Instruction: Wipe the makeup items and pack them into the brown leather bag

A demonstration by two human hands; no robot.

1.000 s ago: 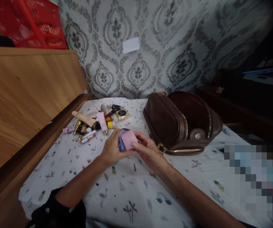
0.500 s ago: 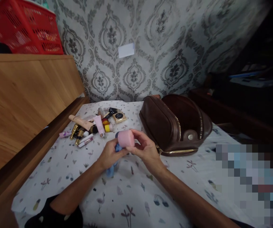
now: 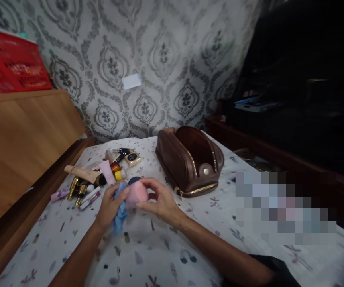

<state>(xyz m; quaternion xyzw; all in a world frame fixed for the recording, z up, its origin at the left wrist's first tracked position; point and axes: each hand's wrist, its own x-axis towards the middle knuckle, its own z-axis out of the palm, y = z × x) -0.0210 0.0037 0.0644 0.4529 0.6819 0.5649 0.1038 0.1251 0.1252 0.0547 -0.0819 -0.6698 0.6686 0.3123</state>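
My right hand (image 3: 160, 201) grips a small pink cosmetic jar (image 3: 138, 192) between thumb and fingers; motion blurs it. My left hand (image 3: 109, 205) is closed on a crumpled blue cloth (image 3: 119, 213), which is bunched against the jar's left side and hangs below the fingers. Just behind the jar a dark round thing (image 3: 134, 180) shows in part; I cannot make out what it is. Beyond my right hand stands a brown toiletry bag (image 3: 172, 161), unzipped, its dark inside showing.
Several cosmetics lie in a pile at the left, among them a beige tube (image 3: 82, 174), a pink tube (image 3: 107, 171) and a gold compact (image 3: 132, 158). A wooden board (image 3: 25, 139) borders the printed sheet (image 3: 148, 247). A red basket (image 3: 19, 63) sits above it.
The view has swung right, so everything appears further left. The jar has turned in my right hand, and the blue cloth now shows more fully at its left side.
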